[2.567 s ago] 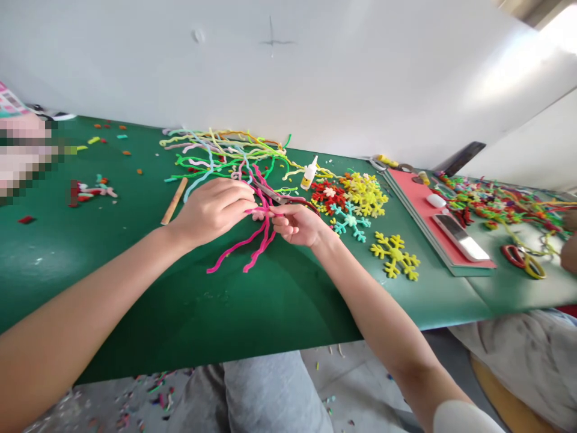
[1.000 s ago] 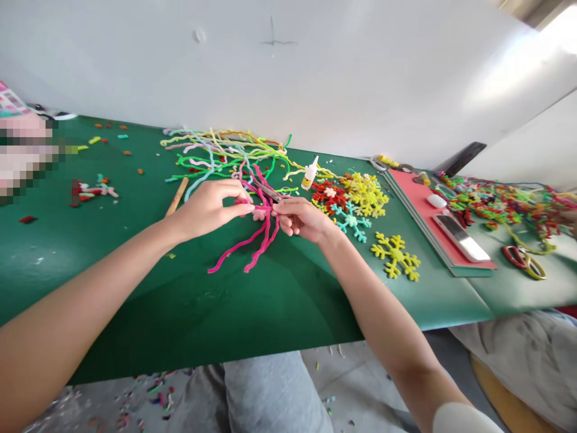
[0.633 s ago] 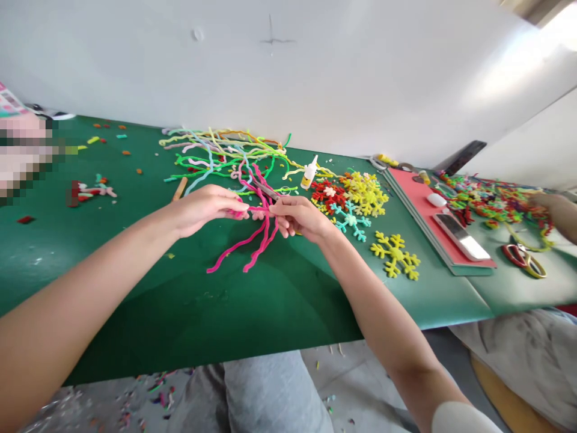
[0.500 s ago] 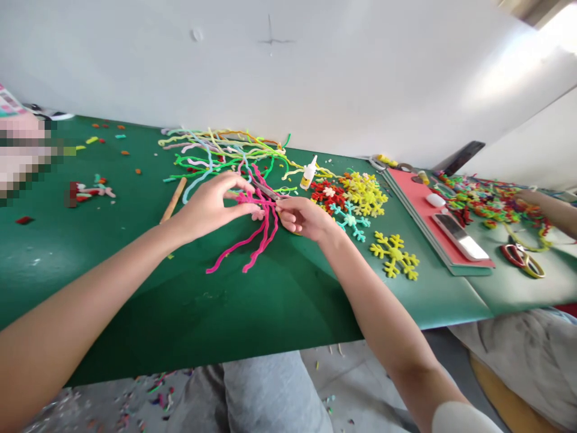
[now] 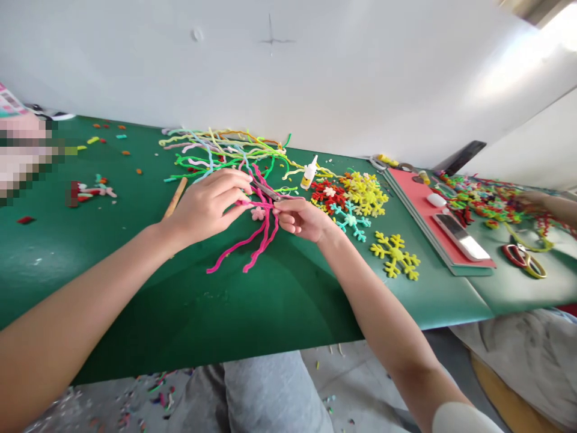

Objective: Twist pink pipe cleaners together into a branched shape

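Observation:
My left hand (image 5: 210, 204) pinches a short pink pipe cleaner piece (image 5: 258, 205) above a bundle of long pink pipe cleaners (image 5: 252, 240) lying on the green table (image 5: 135, 288). My right hand (image 5: 303, 219) is closed on the other end of that piece, fingers curled. Scissors (image 5: 265, 191) lie just behind the two hands. A small pale pink flower shape (image 5: 258, 213) sits under the piece.
Loose coloured pipe cleaners (image 5: 216, 153) lie behind, a glue bottle (image 5: 309, 172), finished snowflakes in red (image 5: 328, 195), yellow (image 5: 395, 255) and teal (image 5: 349, 219). A phone (image 5: 460, 236) rests on a red board. Another person's hand (image 5: 547, 204) works at far right beside red scissors (image 5: 523, 260).
My hands have stayed together over the pink bundle, with my left fingers shifting their pinch and the right hand turning slightly. The other person's hand came into view at the right.

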A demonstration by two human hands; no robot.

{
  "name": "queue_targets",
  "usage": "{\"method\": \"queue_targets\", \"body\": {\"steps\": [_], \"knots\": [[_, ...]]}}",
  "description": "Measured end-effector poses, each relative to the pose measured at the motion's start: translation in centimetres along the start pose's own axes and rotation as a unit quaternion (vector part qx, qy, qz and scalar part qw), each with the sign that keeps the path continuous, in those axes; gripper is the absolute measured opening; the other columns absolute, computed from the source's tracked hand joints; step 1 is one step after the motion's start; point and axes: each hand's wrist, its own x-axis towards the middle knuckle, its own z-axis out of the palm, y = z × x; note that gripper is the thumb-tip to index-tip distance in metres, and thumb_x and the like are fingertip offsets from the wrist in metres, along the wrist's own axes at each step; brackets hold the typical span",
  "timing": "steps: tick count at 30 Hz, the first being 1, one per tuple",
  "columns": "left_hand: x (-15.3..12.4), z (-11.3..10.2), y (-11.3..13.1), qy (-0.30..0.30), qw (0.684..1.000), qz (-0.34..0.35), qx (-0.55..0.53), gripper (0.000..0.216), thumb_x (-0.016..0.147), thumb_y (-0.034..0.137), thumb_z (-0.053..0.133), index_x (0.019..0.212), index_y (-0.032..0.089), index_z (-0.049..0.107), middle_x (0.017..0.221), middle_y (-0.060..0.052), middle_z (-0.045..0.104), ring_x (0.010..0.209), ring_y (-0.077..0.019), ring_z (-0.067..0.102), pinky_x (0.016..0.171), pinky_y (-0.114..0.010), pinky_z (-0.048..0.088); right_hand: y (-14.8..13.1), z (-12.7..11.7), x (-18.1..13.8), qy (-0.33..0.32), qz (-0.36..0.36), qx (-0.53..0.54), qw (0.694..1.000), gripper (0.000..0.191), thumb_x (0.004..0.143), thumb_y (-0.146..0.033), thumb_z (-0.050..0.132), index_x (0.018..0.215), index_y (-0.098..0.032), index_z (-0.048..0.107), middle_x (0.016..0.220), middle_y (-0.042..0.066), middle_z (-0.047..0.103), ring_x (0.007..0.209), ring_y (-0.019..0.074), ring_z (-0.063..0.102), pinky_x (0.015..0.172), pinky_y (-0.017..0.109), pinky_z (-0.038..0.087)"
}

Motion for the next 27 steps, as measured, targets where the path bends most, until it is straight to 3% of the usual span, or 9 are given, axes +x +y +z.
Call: {"method": "queue_targets", "body": {"steps": [6, 10, 13, 15, 17, 21, 24, 27], "knots": [[0.8, -0.6, 0.8, -0.037, 0.985, -0.139, -0.099, 0.024, 0.085, 0.037, 0.056, 0.069, 0.019, 0.062, 0.104, -0.005, 0.063, 0.105, -0.0248, 0.059, 0.098, -0.042, 0.044, -0.2, 0.3, -0.3, 0.024, -0.037, -0.09, 0.995, 0.019, 0.081, -0.024, 0.062, 0.066, -0.013, 0.056, 0.042, -0.007, 0.043, 0.035, 0.0073, 0.048, 0.03, 0.017, 0.029], [0.9, -0.5, 0.1, -0.088, 0.927, -0.272, -0.242, 0.029, 0.079, 0.04, 0.063, 0.06, 0.018, 0.063, 0.105, -0.005, 0.062, 0.088, -0.021, 0.062, 0.079, -0.036, 0.051, -0.2, 0.5, -0.5, 0.021, -0.06, -0.12, 0.991, 0.02, 0.079, -0.027, 0.065, 0.067, -0.014, 0.056, 0.043, -0.007, 0.045, 0.036, 0.0077, 0.05, 0.031, 0.017, 0.031], [0.7, -0.1, -0.3, -0.103, 0.896, -0.301, -0.31, 0.027, 0.078, 0.041, 0.063, 0.064, 0.018, 0.064, 0.097, -0.007, 0.065, 0.079, -0.0198, 0.063, 0.07, -0.034, 0.053, 0.0, 0.6, -0.5, 0.022, -0.075, -0.132, 0.988, 0.02, 0.08, -0.028, 0.066, 0.069, -0.014, 0.057, 0.044, -0.007, 0.046, 0.037, 0.0078, 0.052, 0.031, 0.016, 0.031], [0.7, 0.0, -0.3, -0.102, 0.906, -0.289, -0.292, 0.027, 0.081, 0.044, 0.062, 0.072, 0.019, 0.066, 0.097, -0.007, 0.066, 0.081, -0.0206, 0.064, 0.072, -0.035, 0.055, 0.0, 0.5, -0.4, 0.031, -0.081, -0.127, 0.988, 0.02, 0.08, -0.027, 0.066, 0.068, -0.014, 0.056, 0.043, -0.007, 0.046, 0.036, 0.0078, 0.051, 0.031, 0.016, 0.031], [0.7, 0.1, -0.1, -0.06, 0.936, -0.253, -0.239, 0.029, 0.081, 0.047, 0.063, 0.083, 0.019, 0.067, 0.105, -0.008, 0.065, 0.093, -0.0227, 0.064, 0.079, -0.036, 0.055, 0.0, 0.5, -0.3, 0.044, -0.069, -0.106, 0.991, 0.019, 0.081, -0.026, 0.064, 0.068, -0.014, 0.056, 0.042, -0.007, 0.044, 0.035, 0.0077, 0.049, 0.03, 0.016, 0.03], [0.4, -0.1, 0.1, 0.032, 0.991, -0.098, -0.087, 0.036, 0.078, 0.041, 0.071, 0.108, 0.024, 0.063, 0.123, -0.008, 0.059, 0.12, -0.0279, 0.054, 0.102, -0.044, 0.047, -0.2, 0.4, -0.2, 0.037, -0.01, -0.012, 0.999, 0.019, 0.085, -0.017, 0.056, 0.066, -0.015, 0.051, 0.039, -0.008, 0.035, 0.032, 0.005, 0.035, 0.03, 0.015, 0.027], [-0.1, -0.2, -0.2, 0.01, 1.0, 0.001, -0.002, 0.022, 0.084, 0.03, 0.066, 0.107, 0.029, 0.065, 0.121, -0.005, 0.061, 0.125, -0.0272, 0.052, 0.108, -0.047, 0.041, -0.4, 0.6, -0.1, 0.0, 0.028, 0.046, 0.999, 0.024, 0.09, -0.013, 0.047, 0.066, -0.016, 0.048, 0.039, -0.009, 0.029, 0.033, 0.0041, 0.023, 0.031, 0.012, 0.027], [-0.6, -0.2, -0.5, -0.007, 0.999, 0.035, 0.04, 0.016, 0.089, 0.027, 0.06, 0.103, 0.031, 0.067, 0.118, -0.002, 0.064, 0.124, -0.0249, 0.054, 0.108, -0.045, 0.042, -0.4, 0.7, -0.2, -0.028, 0.059, 0.067, 0.996, 0.029, 0.093, -0.014, 0.04, 0.065, -0.016, 0.047, 0.039, -0.009, 0.026, 0.033, 0.0048, 0.019, 0.03, 0.012, 0.026]]}}
